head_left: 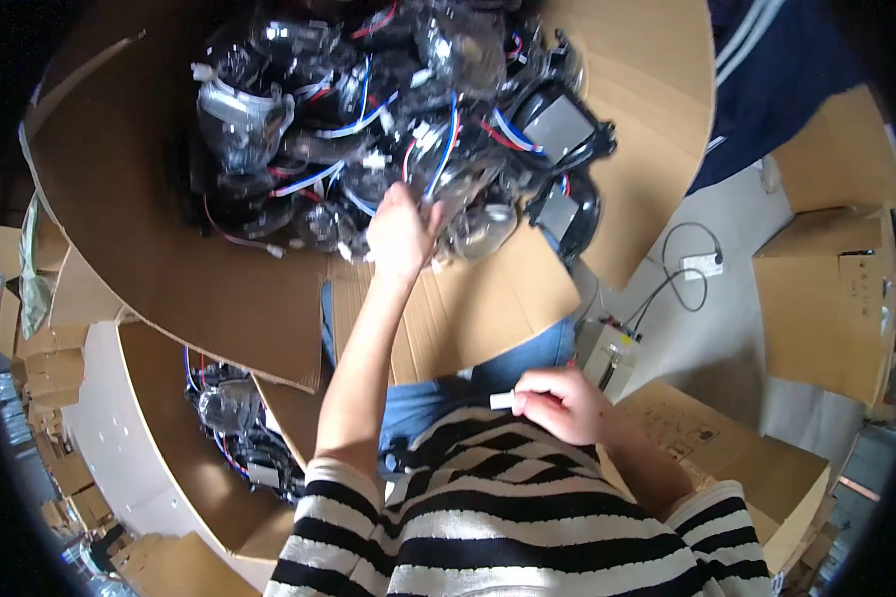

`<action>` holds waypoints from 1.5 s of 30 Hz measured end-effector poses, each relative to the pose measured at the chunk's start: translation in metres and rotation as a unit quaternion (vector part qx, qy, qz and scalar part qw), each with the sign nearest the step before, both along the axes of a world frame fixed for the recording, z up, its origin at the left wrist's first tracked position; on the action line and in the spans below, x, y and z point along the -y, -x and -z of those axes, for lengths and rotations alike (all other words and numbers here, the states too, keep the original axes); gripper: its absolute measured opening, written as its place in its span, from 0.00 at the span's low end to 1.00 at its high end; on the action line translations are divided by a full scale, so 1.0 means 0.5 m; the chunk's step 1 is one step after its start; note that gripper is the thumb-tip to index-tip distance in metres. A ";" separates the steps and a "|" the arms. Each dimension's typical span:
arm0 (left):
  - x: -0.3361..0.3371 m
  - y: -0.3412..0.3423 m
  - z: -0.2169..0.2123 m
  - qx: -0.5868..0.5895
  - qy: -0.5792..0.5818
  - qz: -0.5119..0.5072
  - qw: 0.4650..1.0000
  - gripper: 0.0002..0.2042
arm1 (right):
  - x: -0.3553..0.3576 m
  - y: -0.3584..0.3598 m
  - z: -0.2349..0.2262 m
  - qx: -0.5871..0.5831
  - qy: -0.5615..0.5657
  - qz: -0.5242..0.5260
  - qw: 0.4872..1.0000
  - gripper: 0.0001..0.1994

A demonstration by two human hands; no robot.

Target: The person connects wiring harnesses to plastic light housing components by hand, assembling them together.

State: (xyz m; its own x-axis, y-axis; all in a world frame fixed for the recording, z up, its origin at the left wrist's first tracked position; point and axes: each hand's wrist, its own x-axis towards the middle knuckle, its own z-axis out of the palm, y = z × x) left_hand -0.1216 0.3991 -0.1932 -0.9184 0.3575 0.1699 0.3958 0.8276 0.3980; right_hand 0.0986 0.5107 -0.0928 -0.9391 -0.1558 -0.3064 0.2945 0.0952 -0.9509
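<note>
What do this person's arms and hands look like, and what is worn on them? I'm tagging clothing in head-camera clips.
Both hands, left hand and right hand, are bare: no gloves, rings or watch visible. The forearms are uncovered. Short black-and-white striped knit sleeves end near the elbows, matching the striped top.

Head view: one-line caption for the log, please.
Left hand reaches into a cardboard box of wired lamp parts; right hand holds a small white piece.

Glossy clear-plastic lamp housings (448, 169), matt brown cardboard box (149, 249) — rough, creased flaps
</note>
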 end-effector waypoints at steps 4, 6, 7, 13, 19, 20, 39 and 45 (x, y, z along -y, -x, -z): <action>-0.009 0.004 0.033 -0.139 -0.101 0.025 0.985 0.18 | -0.006 -0.004 -0.009 0.036 -0.018 -0.033 0.999 0.05; -0.008 -0.001 0.055 0.049 -0.278 -0.036 0.959 0.18 | -0.005 -0.009 0.007 -0.024 -0.017 -0.032 0.999 0.05; -0.013 -0.006 0.037 0.071 -0.291 -0.036 0.953 0.19 | -0.007 -0.007 0.005 -0.019 -0.017 -0.033 0.999 0.04; 0.007 0.007 -0.027 0.264 -0.145 0.074 0.951 0.19 | -0.001 -0.018 0.014 -0.071 -0.010 -0.034 0.997 0.06; 0.045 -0.081 -0.045 0.227 -0.111 0.118 0.960 0.21 | -0.004 -0.021 0.007 -0.083 -0.013 -0.032 0.996 0.07; 0.057 -0.098 -0.037 0.253 -0.120 0.111 0.953 0.21 | -0.006 -0.021 0.009 -0.088 -0.012 -0.040 0.995 0.07; 0.331 -0.346 0.099 0.601 -0.435 -0.144 0.655 0.14 | 0.024 0.020 -0.002 -0.015 -0.060 -0.068 0.996 0.07; 0.371 -0.345 0.017 0.307 -0.173 -0.199 0.915 0.13 | 0.041 0.019 0.002 -0.017 -0.081 -0.078 0.993 0.06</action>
State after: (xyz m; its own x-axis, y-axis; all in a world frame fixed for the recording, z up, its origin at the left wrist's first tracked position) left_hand 0.0506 0.2135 -0.2018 -0.9244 -0.0042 -0.3814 -0.2954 0.6406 0.7088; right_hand 0.0890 0.4902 -0.0937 -0.9175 -0.2522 -0.3076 0.2316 0.2902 -0.9285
